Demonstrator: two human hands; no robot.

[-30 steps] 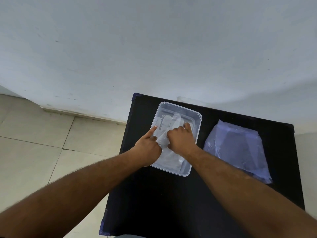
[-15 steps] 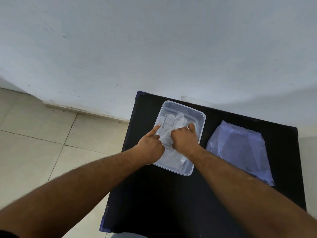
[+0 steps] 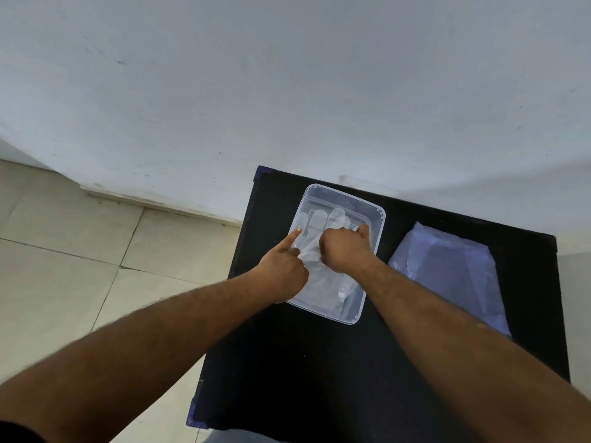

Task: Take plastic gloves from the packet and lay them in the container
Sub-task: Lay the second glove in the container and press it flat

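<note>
A clear plastic container (image 3: pixel 373 215) sits at the back left of the black table. A transparent plastic glove (image 3: pixel 323 219) lies flat inside it, fingers pointing away from me. My left hand (image 3: pixel 283 266) rests on the glove's left side with the index finger stretched out and the other fingers curled. My right hand (image 3: pixel 347 247) presses on the glove's middle with curled fingers. Whether either hand pinches the film is hidden. The bluish glove packet (image 3: pixel 454 276) lies to the right of the container.
The black table (image 3: pixel 303 372) stands against a pale wall, its left edge dropping to a tiled floor (image 3: pixel 70 257). Bare table surface stretches in front of the container and packet.
Both hands stay on the glove in the container and have barely moved. The view has shifted slightly.
</note>
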